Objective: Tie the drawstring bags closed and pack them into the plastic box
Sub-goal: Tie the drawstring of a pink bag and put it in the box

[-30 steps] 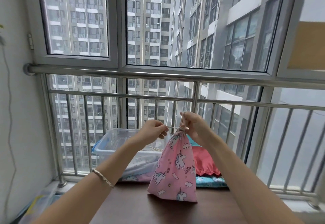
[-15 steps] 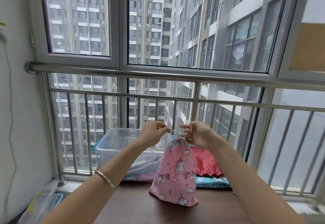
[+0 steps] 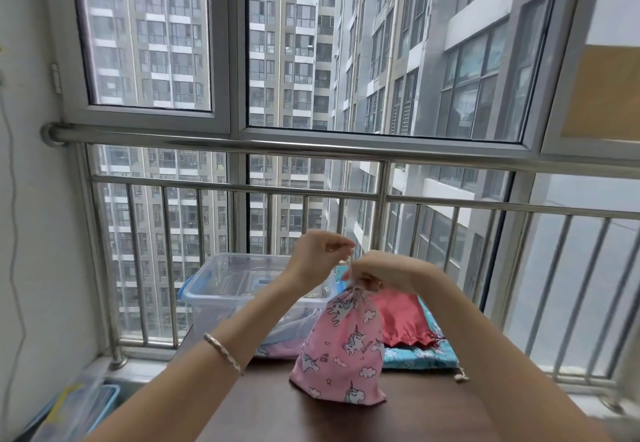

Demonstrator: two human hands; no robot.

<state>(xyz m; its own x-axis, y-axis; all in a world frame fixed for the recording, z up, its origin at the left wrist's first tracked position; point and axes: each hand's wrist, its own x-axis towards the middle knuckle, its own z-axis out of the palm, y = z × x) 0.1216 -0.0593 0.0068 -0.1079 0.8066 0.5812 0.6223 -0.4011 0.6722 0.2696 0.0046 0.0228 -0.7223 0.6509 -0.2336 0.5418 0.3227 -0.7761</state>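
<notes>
- Since the earlier frame, the left hand [image 3: 322, 258] has lifted, its grip pinching the string [image 3: 351, 259] upward.
- Right hand [image 3: 384, 273] grip clenches the neck of the pink bag [image 3: 341, 348].
- It stands on the table [image 3: 433, 414], just right of the box [image 3: 221, 289].

Unicorn bag [image 3: 341, 348] mouth beneath right fingers [image 3: 363, 270]

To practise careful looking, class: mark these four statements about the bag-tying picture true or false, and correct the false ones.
1. The pink unicorn bag stands on the table. True.
2. The pink unicorn bag sits inside the plastic box. False: it stands in front of the box.
3. The left hand pinches the drawstring while the right hand grips the bag's neck. True.
4. The bracelet is on the right wrist. False: it is on the left wrist.
</notes>
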